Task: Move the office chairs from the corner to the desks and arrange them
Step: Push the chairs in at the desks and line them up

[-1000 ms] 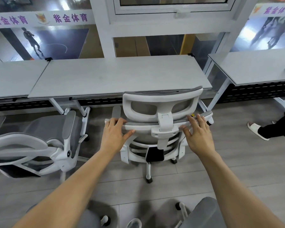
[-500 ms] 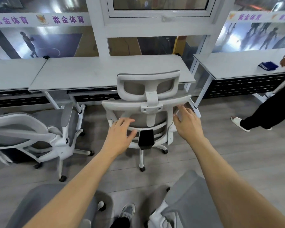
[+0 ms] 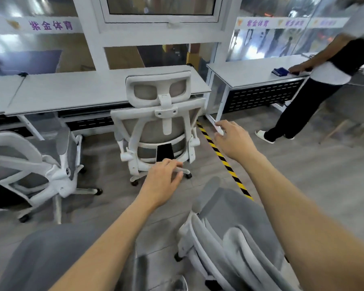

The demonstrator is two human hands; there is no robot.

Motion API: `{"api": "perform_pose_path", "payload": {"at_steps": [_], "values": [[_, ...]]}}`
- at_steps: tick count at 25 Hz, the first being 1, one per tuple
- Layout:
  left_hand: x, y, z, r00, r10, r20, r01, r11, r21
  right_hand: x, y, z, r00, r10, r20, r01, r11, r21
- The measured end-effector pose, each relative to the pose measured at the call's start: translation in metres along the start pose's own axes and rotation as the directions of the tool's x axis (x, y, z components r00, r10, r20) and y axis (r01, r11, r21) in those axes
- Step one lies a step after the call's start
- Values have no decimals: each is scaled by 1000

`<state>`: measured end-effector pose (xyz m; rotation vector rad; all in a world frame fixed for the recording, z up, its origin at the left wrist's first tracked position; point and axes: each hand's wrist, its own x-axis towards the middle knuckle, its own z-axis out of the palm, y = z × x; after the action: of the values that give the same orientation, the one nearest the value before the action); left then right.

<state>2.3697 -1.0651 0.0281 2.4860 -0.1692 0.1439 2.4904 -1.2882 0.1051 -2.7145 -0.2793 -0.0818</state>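
A white-framed, grey-mesh left chair (image 3: 40,171) is cut off at the edge. The centre chair (image 3: 158,122) is set against the bench (image 3: 72,91), its seat hidden. Nothing is gripped by the left hand (image 3: 162,183) or the right hand (image 3: 234,139); both are held loosely spread. A blurred near chair (image 3: 229,227) is seen beside striped floor tape (image 3: 223,158).

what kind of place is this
Probably an office or shared workroom: a row of white desks runs along a glass wall, with wheeled office chairs drawn up to them.

Single head-worn wide-angle view, looking forward and down over both forearms toward desk (image 3: 105,91); moderately near.
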Motion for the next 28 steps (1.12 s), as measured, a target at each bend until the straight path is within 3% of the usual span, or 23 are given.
{"api": "perform_pose_path", "payload": {"at_steps": [6, 9, 15, 20, 23, 26, 28], "values": [[-84, 47, 46, 974, 111, 196, -109, 994, -18, -126, 20, -49, 989, 120, -90, -124, 992, -36], [-125, 62, 60, 958, 175, 228, -172, 984, -36, -191, 35, -69, 971, 194, -139, -193, 981, 17], [-177, 66, 78, 907, 290, 306, -321, 945, 56, -327, 76, -86, 883, 367, -294, -352, 930, 104], [-188, 67, 89, 941, 290, 174, -313, 941, 128, -432, 105, -60, 689, 582, -431, -497, 813, 303], [-201, 71, 94, 949, 287, 134, -306, 939, 158, -473, 105, -30, 610, 585, -534, -478, 810, 341], [-225, 78, 98, 965, 250, 84, -262, 947, 189, -495, 114, -7, 613, 604, -510, -456, 797, 396], [-247, 84, 102, 976, 214, 43, -219, 957, 189, -513, 126, 17, 700, 576, -422, -502, 817, 283]]}}
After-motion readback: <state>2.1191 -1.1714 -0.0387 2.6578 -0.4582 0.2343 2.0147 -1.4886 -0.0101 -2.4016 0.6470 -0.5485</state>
